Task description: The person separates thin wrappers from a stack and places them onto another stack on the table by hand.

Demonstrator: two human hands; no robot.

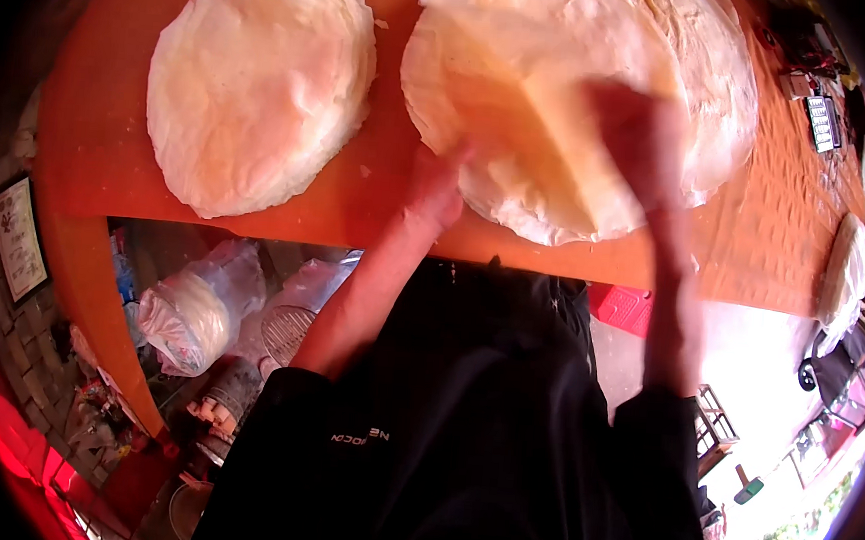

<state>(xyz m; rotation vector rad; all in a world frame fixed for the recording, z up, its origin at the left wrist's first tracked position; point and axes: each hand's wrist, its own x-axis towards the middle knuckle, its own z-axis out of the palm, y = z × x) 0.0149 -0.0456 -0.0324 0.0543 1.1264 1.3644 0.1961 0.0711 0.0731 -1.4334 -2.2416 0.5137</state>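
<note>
Large, thin, pale flatbread sheets (pixel 446 80) lie stacked on an orange table, directly before me. Above this stack my right hand (pixel 637 139) is blurred, with its fingers curled together at a lifted, folded sheet (pixel 567 144). The sheet's fold slants across the stack, and light shines yellow through it. My left hand (pixel 440 185) rests by the near left rim of the same stack; its fingers are smeared by motion. Another round stack of flatbread (pixel 260 87) sits to the left, apart from both hands. More pale sheets (pixel 720 100) overlap at the right.
The orange table (pixel 376 211) has its near edge just in front of my body. Below it are plastic bags (pixel 193 319) and a round wire rack (pixel 288 332). A red crate (pixel 622 308) stands under the table. A white bag (pixel 843 274) hangs at the right end.
</note>
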